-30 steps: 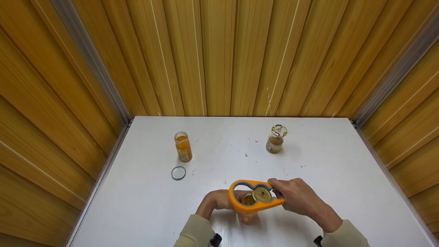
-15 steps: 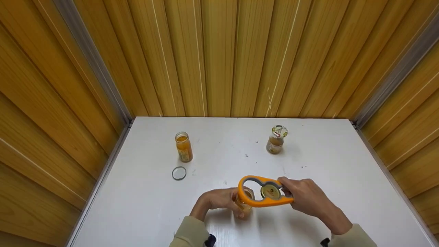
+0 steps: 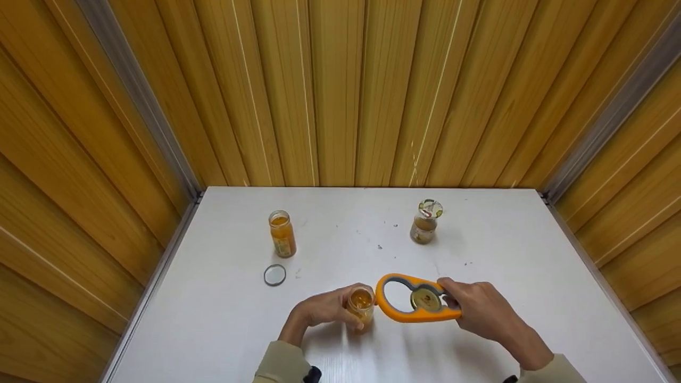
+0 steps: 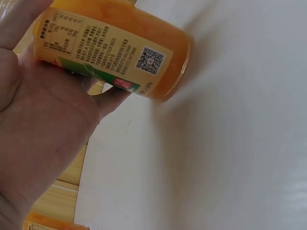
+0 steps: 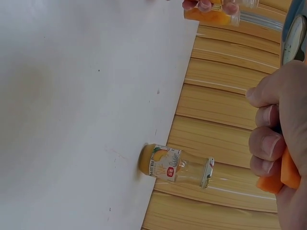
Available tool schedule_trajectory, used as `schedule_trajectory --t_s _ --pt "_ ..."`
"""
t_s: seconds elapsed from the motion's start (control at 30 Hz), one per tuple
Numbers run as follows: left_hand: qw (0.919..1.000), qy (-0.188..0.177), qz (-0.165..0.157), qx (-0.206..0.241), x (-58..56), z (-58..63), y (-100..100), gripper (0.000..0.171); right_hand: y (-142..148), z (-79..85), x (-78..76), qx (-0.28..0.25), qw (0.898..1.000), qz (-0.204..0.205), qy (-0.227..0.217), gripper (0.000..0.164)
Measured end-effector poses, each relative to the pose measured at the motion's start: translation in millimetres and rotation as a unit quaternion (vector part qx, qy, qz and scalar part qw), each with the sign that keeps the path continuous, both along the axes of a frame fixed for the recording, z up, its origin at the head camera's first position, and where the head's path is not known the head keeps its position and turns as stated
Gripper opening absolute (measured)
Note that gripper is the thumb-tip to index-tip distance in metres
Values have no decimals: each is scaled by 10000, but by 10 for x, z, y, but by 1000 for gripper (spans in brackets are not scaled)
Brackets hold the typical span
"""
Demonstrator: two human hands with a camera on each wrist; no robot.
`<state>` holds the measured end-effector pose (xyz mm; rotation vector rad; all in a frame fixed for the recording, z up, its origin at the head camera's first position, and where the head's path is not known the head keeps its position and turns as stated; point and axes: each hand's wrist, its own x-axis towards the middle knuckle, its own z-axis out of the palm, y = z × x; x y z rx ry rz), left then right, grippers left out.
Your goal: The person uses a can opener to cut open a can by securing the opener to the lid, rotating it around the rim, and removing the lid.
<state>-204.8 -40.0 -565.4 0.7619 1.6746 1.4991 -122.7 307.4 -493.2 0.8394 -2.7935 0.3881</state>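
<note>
My left hand (image 3: pixel 327 310) grips an uncapped glass jar (image 3: pixel 360 308) of orange food around its side. In the left wrist view, the label of this jar (image 4: pixel 108 45) faces the camera, and its base looks lifted off the table. My right hand (image 3: pixel 481 308) holds an orange jar opener (image 3: pixel 412 316) with a grey lining by its handle end. A gold lid (image 3: pixel 426 300) sits inside the opener's smaller opening. The opener's rounded end is right beside the jar's rim; whether they touch I cannot tell. The right wrist view shows curled fingers (image 5: pixel 268 143) around the handle.
On the white table (image 3: pixel 223 319), an uncapped jar of orange food (image 3: pixel 283 236) stands at the back left. A loose lid (image 3: pixel 275 275) lies in front of it. A jar with a patterned lid (image 3: pixel 424 229) stands at the back right. Wood-look walls (image 3: pixel 340 96) border the table.
The gold lid, held in the opener, has come away from the jar. My right hand has moved right with them, and my left hand has moved left with the jar, uncovering its mouth.
</note>
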Motion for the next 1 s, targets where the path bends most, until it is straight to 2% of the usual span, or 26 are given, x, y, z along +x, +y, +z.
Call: schedule_trajectory --t_s 0.2,0.57,0.83,1.0 --pt "9997 147 189 -5 -10 -26 -94 55 15 -19 17 -31 10000 -45 -27 49" --pt "9951 418 886 -120 -48 -29 -65 54 100 9 46 104 9996 -166 204 56" --pt "9846 573 1630 -274 -93 -39 -115 70 88 38 -13 68 9996 -82 253 55" --pt "9769 670 2013 -254 -83 -74 -83 72 84 24 -27 23 9998 -74 194 56"
